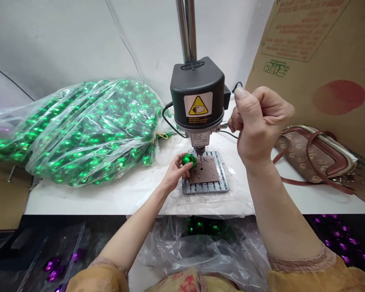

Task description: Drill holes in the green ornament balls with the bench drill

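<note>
My left hand (178, 172) pinches a shiny green faceted ball (189, 160) between thumb and fingers. The ball is just left of the chuck (200, 150) of a small black bench drill press (197, 93). Beneath the chuck, a brown square board (211, 172) with a dark hole lies on the slotted grey metal base (205, 188). To the right of the drill head, my right hand (258, 121) is closed in a fist by the metal feed hub (223, 125), around the press's handle, which the fingers mostly hide.
A large clear plastic bag (97, 129) of green balls fills the left of the white table (79, 200). A brown handbag (310, 154) and a cardboard box (319, 81) stand at right. Clear plastic (200, 251) with green balls lies below the front edge; purple balls (53, 267) lie lower left.
</note>
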### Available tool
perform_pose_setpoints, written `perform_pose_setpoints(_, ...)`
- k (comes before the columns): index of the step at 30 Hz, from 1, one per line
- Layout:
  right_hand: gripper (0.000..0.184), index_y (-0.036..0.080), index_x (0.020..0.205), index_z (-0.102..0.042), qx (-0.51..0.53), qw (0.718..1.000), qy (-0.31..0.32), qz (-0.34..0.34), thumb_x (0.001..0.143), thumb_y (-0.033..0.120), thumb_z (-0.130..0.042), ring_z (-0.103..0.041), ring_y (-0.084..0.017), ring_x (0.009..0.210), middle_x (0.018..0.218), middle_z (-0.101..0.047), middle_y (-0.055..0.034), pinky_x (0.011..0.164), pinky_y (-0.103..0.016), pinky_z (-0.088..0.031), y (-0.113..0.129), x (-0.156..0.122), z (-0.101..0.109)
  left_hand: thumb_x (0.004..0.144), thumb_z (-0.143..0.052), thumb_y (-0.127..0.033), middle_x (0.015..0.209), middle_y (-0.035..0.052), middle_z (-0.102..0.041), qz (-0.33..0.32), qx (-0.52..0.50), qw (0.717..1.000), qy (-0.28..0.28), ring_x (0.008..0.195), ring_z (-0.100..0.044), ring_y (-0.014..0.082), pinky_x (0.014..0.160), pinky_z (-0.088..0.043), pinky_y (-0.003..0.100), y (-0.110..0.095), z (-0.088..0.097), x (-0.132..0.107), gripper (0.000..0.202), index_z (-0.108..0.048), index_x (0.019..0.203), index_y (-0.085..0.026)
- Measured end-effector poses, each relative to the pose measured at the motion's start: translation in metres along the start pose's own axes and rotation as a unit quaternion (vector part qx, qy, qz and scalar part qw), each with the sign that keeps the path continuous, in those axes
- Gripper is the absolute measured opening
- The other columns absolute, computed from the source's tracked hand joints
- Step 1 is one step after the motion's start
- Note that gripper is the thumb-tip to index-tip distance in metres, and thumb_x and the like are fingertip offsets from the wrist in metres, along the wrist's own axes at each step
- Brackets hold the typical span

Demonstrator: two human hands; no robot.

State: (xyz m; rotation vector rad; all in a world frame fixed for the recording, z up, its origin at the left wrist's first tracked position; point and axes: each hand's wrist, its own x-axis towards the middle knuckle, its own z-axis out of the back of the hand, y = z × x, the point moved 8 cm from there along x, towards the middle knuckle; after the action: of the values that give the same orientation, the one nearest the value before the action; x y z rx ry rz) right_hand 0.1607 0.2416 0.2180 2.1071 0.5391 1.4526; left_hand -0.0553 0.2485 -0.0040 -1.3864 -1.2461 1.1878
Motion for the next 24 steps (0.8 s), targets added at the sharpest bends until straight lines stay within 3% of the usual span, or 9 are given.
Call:
perform_pose_setpoints(5,0.049,0.023,0.052,-0.031,-0.010,1.000,0.000,0.000,0.085,0.036,-0.064,-0.030,-0.008,0.042,0.047,-0.029,0.0057,0.045,-0.030,-0.028,0.000,-0.001,0.001,0.063,-0.087,-0.038,0.107,0.0081,-0.070,-0.060,0.074,0.995,-0.023,0.097,-0.064,0.0200,0.082,-0.050,0.030,0.000,-0.003,0.004,0.061,-0.062,0.114,-0.017)
perform_pose_setpoints(12,0.051,0.022,0.055,-0.030,-0.019,1.000,0.005,-0.006,0.086,0.044,-0.063,-0.030,-0.006,0.045,0.049,-0.029,0.0059,0.049,-0.027,-0.034,-0.002,-0.002,0.001,0.058,-0.090,-0.035,0.105,0.0072,-0.070,-0.084,0.122,0.989,-0.027,0.098,-0.064,0.0225,0.086,-0.049,0.033,0.005,-0.007,0.011,0.060,-0.065,0.110,-0.018)
perform_pose_setpoints(18,0.046,0.021,0.053,-0.031,0.002,1.000,0.000,0.001,0.087,0.027,-0.061,-0.030,-0.007,0.042,0.046,-0.032,0.0054,0.047,-0.030,-0.028,0.001,-0.002,0.000,0.058,-0.091,-0.039,0.113,0.0094,-0.066,-0.104,0.215,0.971,-0.030,0.099,-0.062,0.0249,0.087,-0.050,0.037,0.006,-0.009,0.009,0.067,-0.067,0.118,-0.021)
perform_pose_setpoints(24,0.046,0.023,0.052,-0.031,-0.010,1.000,0.001,0.000,0.086,0.030,-0.061,-0.030,-0.009,0.041,0.045,-0.032,0.0051,0.045,-0.032,-0.028,0.000,-0.001,0.001,0.058,-0.091,-0.039,0.115,0.0093,-0.062,-0.150,0.286,0.945,-0.044,0.114,-0.055,0.0296,0.100,-0.045,0.044,0.002,-0.016,0.004,0.064,-0.067,0.116,-0.023)
